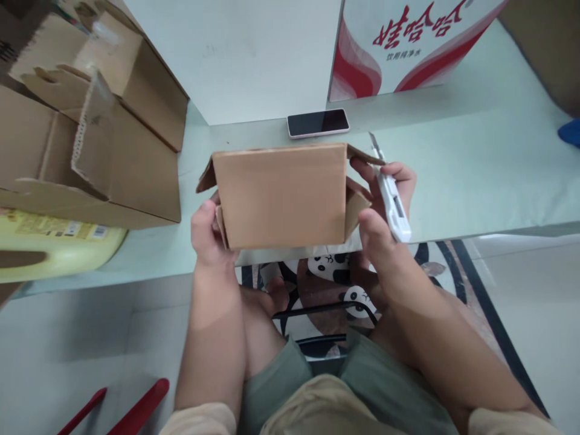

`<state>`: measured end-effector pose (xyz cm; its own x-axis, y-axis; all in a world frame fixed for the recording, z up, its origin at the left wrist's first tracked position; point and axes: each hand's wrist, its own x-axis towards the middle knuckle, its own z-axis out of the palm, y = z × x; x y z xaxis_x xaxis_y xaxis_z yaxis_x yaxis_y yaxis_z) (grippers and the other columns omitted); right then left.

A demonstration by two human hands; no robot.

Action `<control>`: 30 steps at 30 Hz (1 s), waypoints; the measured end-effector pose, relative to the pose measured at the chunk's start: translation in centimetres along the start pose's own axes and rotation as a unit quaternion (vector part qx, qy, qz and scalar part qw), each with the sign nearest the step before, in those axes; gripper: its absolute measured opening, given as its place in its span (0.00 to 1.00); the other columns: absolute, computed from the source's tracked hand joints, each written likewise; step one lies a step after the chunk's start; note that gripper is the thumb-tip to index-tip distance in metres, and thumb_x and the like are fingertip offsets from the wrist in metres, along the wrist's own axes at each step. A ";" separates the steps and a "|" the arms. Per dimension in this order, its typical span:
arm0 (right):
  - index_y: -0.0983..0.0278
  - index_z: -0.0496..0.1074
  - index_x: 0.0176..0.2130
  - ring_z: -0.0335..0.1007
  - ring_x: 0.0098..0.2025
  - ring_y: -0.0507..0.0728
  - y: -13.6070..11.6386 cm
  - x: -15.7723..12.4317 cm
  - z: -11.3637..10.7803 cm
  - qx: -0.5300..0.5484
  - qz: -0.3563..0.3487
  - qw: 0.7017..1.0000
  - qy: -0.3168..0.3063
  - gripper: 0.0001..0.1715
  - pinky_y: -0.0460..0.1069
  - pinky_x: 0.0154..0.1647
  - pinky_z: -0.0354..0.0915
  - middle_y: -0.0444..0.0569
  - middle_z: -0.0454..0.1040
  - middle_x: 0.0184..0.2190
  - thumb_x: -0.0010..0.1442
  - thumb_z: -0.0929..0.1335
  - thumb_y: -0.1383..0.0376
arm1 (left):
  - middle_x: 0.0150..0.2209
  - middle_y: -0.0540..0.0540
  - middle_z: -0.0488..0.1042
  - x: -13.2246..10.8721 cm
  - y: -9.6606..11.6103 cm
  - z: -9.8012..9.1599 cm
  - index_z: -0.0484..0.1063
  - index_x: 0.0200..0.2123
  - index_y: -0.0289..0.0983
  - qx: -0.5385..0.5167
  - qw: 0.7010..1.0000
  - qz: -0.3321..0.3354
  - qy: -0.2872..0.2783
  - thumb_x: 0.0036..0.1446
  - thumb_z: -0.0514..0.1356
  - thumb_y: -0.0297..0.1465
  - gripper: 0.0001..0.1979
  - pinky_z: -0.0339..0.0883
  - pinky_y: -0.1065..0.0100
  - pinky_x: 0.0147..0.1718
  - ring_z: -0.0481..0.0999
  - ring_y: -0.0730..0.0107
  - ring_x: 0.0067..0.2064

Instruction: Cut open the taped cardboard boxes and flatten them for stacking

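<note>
A small brown cardboard box is held up over the table's front edge, its flaps sticking out at both ends. My left hand grips the flap at its left end, thumb in front and the other fingers mostly hidden. At the right end, my right hand holds the flaps, and a white utility knife lies in the same hand. The knife's blade is extended and points up and away from me.
Open cardboard boxes and a yellow container occupy the left side of the table. Behind the held box lie a phone, a large white box and a red-and-white carton. Something blue is at far right.
</note>
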<state>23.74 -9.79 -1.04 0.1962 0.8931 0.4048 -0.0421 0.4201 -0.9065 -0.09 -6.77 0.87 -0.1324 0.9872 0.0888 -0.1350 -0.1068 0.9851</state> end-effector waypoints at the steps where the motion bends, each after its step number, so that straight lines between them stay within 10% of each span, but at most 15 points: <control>1: 0.49 0.55 0.51 0.72 0.67 0.66 -0.1 -0.1 -0.1 -0.011 0.005 1.000 -0.011 0.39 0.69 0.66 0.71 0.50 0.73 0.60 0.55 0.75 0.36 | 0.40 0.41 0.83 -0.2 0.0 -0.1 0.74 0.33 0.42 0.001 1.000 -0.001 -0.014 0.48 0.59 0.62 0.29 0.78 0.48 0.53 0.76 0.41 0.63; 6: 0.50 0.57 0.51 0.76 0.59 0.67 -1.2 -0.4 -0.8 -0.053 0.021 0.998 -0.001 0.41 0.61 0.47 0.79 0.52 0.69 0.56 0.51 0.79 0.42 | 0.39 0.41 0.84 -0.5 -0.7 -1.4 0.79 0.44 0.42 0.007 0.997 0.038 -0.064 0.43 0.70 0.59 0.32 0.78 0.46 0.57 0.78 0.38 0.62; 18: 0.49 0.56 0.49 0.78 0.49 0.60 -1.4 0.0 -2.1 0.005 0.041 0.997 -0.063 0.46 0.62 0.56 0.79 0.45 0.66 0.53 0.44 0.85 0.58 | 0.44 0.34 0.84 -0.8 -0.1 -2.4 0.80 0.42 0.38 0.137 0.975 -0.045 -0.168 0.29 0.80 0.55 0.39 0.83 0.45 0.43 0.85 0.39 0.46; 25: 0.51 0.53 0.46 0.73 0.40 0.58 0.3 0.7 -1.8 -0.041 0.087 0.995 -0.023 0.53 0.55 0.38 0.74 0.45 0.68 0.46 0.36 0.86 0.52 | 0.50 0.35 0.83 0.3 -0.7 -1.8 0.79 0.43 0.40 0.200 0.972 0.002 -0.120 0.38 0.75 0.59 0.36 0.70 0.45 0.66 0.77 0.38 0.63; 30: 0.53 0.55 0.45 0.66 0.31 0.52 0.9 0.5 -2.0 -0.147 0.064 0.986 0.038 0.37 0.51 0.31 0.67 0.42 0.71 0.41 0.49 0.80 0.56 | 0.51 0.34 0.82 0.6 -1.3 -1.9 0.80 0.48 0.39 0.282 0.958 0.028 -0.046 0.39 0.77 0.56 0.38 0.69 0.45 0.67 0.77 0.40 0.63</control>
<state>25.76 -9.27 -1.92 0.2819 0.9161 0.2850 0.2124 0.2301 -0.9497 -1.83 -6.22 -0.65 -0.0330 0.9910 0.1301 0.4245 -0.1040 0.8995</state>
